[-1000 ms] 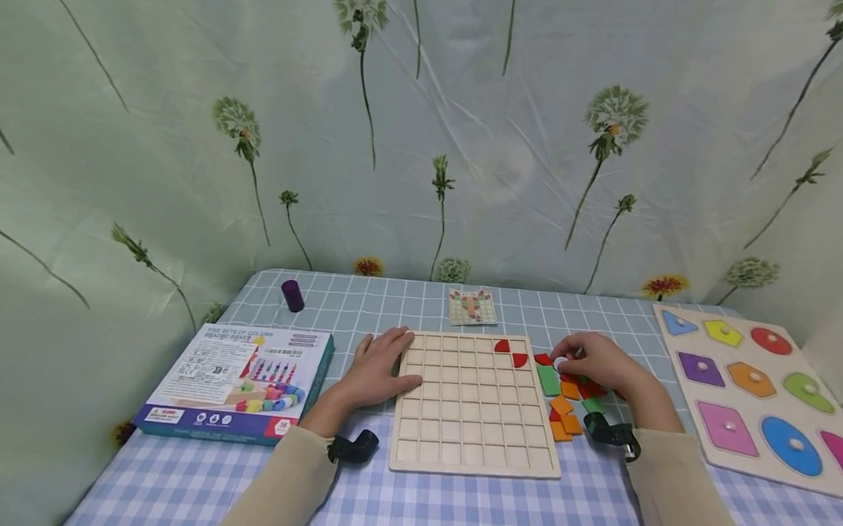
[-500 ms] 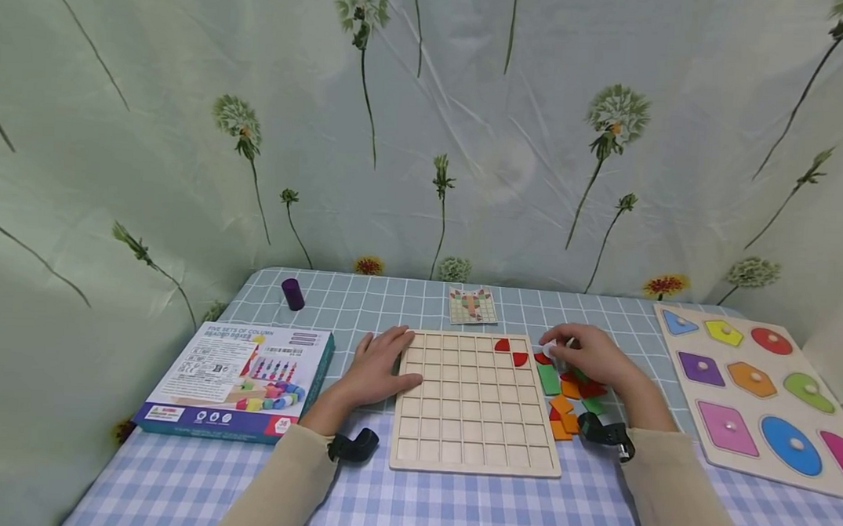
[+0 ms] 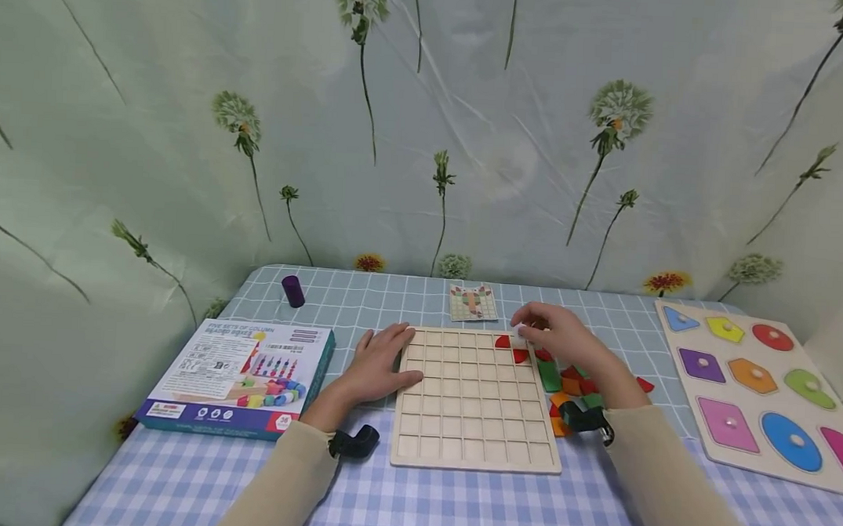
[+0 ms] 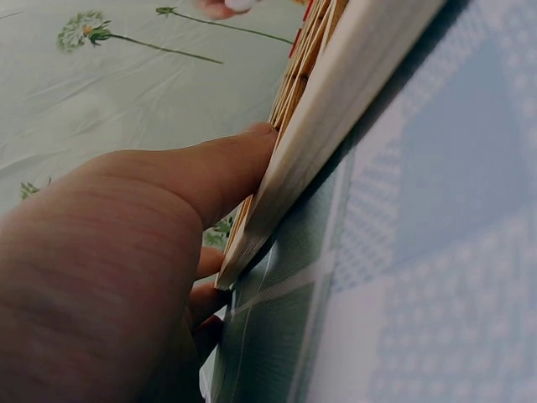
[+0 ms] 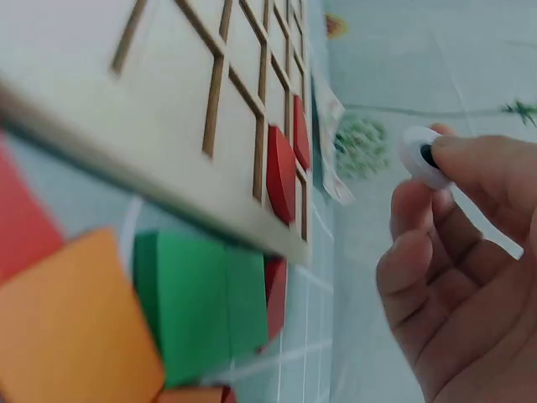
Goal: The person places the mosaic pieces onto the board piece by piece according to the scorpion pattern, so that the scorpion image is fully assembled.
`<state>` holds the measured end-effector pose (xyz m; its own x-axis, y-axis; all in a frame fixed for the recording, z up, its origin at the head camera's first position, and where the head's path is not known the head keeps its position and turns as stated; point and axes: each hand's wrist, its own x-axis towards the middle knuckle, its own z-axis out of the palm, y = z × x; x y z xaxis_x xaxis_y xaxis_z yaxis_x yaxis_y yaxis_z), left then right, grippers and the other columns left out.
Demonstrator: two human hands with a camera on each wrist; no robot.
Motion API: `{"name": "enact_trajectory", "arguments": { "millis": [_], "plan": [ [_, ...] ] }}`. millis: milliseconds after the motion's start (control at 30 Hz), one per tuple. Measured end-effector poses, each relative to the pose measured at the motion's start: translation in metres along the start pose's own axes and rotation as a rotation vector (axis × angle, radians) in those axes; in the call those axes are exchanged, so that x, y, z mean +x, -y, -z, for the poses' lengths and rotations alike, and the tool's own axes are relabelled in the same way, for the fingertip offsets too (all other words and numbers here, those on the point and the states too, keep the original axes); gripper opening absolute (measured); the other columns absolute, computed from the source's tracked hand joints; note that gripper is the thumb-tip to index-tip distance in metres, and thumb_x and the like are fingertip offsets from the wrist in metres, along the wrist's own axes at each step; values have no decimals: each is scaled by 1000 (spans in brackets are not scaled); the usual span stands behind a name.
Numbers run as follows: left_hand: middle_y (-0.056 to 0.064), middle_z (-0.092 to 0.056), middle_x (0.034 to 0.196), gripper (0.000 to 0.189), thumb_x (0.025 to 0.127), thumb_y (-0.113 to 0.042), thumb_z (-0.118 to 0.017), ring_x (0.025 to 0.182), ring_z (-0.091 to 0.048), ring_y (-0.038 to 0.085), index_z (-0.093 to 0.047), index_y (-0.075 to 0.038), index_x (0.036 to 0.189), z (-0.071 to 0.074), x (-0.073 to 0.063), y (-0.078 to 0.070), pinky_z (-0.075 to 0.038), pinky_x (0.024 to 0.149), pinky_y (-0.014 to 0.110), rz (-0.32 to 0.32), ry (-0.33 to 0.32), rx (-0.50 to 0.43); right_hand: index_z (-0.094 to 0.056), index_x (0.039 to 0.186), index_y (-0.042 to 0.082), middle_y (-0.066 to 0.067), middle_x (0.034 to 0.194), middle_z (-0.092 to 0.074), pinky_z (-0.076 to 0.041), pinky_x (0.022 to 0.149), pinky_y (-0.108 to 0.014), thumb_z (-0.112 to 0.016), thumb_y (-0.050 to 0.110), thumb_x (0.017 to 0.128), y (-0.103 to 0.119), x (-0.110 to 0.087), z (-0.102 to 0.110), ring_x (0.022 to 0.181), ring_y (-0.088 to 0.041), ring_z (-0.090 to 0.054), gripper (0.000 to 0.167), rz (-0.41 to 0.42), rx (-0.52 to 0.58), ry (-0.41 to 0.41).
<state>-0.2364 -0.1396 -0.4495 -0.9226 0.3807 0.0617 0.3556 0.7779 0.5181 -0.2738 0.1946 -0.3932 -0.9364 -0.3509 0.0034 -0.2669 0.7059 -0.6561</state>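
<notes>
My right hand (image 3: 563,338) pinches a white googly eye (image 5: 413,149) with a black centre between thumb and fingertips, raised near the far right corner of the wooden grid board (image 3: 464,410). Two red quarter-circle pieces (image 3: 503,342) lie in cells near that corner. At the board's left edge rests my left hand (image 3: 377,371), fingers spread along the far corner and thumb on the rim. In the left wrist view, the thumb lies over the board's edge (image 4: 315,138). A small pattern card (image 3: 472,303) is on the cloth behind the board.
Green, orange and red pieces (image 3: 570,385) lie heaped beside the board's right edge, partly under my right forearm. A boxed bead set (image 3: 236,380) is at left and a purple cylinder (image 3: 293,291) behind it. To the right lies a shape puzzle board (image 3: 747,399).
My right hand has moved left from above the loose pieces to the board's far right corner, carrying the googly eye. My left hand has stayed in place.
</notes>
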Motion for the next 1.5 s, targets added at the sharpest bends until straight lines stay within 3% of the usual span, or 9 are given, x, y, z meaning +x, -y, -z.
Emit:
{"name": "enact_trajectory", "arguments": {
  "millis": [233,500,733,933,1067,1233,1500],
  "plan": [
    [13,-31,163,78,92,-42,-68,152,-26,35,-36,-10,155,1,-2,0,-7,123,62,4,-9,-7,-64,114,0,-15,102,-66,-59,72,-37,-60,8,99,17,22,-8,80,-25,-67,18,46,127,104],
    [13,-30,163,78,92,-42,-68,152,-26,35,-35,-11,156,2,-1,0,-7,123,61,4,-1,0,-67,109,6,-10,110,-69,-53,83,-32,-63,8,97,36,44,-27,96,-18,-63,13,88,95,148],
    [13,-31,163,79,92,-42,-68,152,-26,34,-35,-10,156,2,1,-1,-7,123,61,2,-4,7,-66,106,6,-10,99,-68,-55,69,-32,-61,6,97,53,54,-42,82,-22,-63,11,96,80,196],
    [12,-31,163,79,92,-44,-67,153,-25,34,-34,-10,156,2,2,-2,-6,124,61,8,-2,15,-67,102,7,-7,91,-67,-54,67,-27,-61,4,97,57,60,-49,76,-18,-63,9,98,36,210],
    [12,-31,163,79,92,-44,-67,152,-25,34,-35,-11,156,1,2,-1,-7,123,61,9,-3,23,-68,101,9,-5,87,-67,-49,67,-27,-60,6,96,58,61,-53,72,-16,-59,10,126,-49,211],
    [13,-32,163,79,92,-44,-68,152,-26,34,-35,-10,156,2,1,-2,-8,123,62,9,0,28,-69,103,15,-2,89,-67,-47,70,-30,-59,7,99,61,60,-59,74,-13,-56,13,169,-168,193],
    [14,-34,161,78,91,-43,-69,151,-29,35,-37,-9,155,2,1,-3,-9,122,64,5,-15,20,-74,101,16,-6,98,-66,-51,76,-32,-59,3,98,62,61,-65,85,-17,-60,20,262,-247,167]
  ]
}}
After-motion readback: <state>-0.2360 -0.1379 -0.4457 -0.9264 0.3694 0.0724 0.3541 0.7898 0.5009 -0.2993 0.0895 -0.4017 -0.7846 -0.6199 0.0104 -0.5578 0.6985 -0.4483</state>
